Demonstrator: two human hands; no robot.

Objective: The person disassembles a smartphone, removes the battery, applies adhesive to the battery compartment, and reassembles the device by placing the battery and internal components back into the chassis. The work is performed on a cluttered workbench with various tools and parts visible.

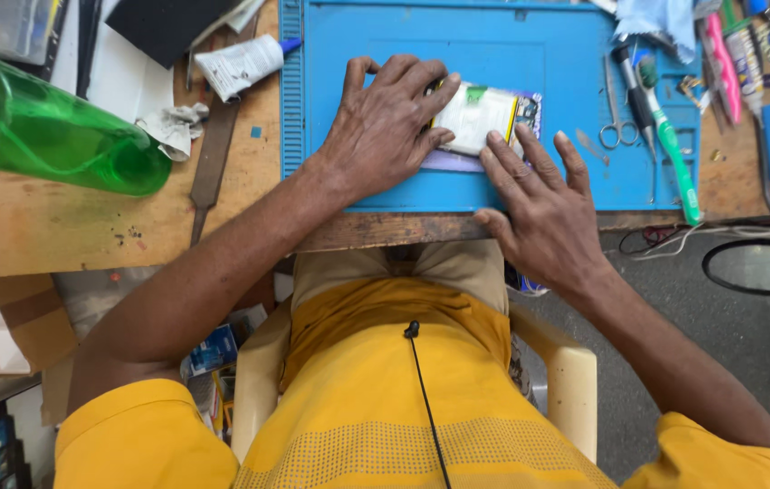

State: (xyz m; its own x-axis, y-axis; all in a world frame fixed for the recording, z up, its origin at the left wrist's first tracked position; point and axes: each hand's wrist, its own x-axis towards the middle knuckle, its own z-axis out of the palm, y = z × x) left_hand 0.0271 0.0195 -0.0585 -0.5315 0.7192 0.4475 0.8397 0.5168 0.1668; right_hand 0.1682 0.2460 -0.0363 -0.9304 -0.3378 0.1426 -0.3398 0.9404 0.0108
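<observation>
An opened flat device with a white battery and a dark circuit strip lies on the blue work mat. My left hand rests on its left side, fingers spread over the top and left edge, pressing it down. Lower right of it lies my right hand, fingers apart, with the fingertips touching the device's near right edge. Neither hand grips a tool.
A green plastic bottle lies at the left on the wooden bench. A white tube and crumpled paper sit near the mat. Scissors, a green-handled brush, and screwdrivers lie at the right. Cables hang off the edge.
</observation>
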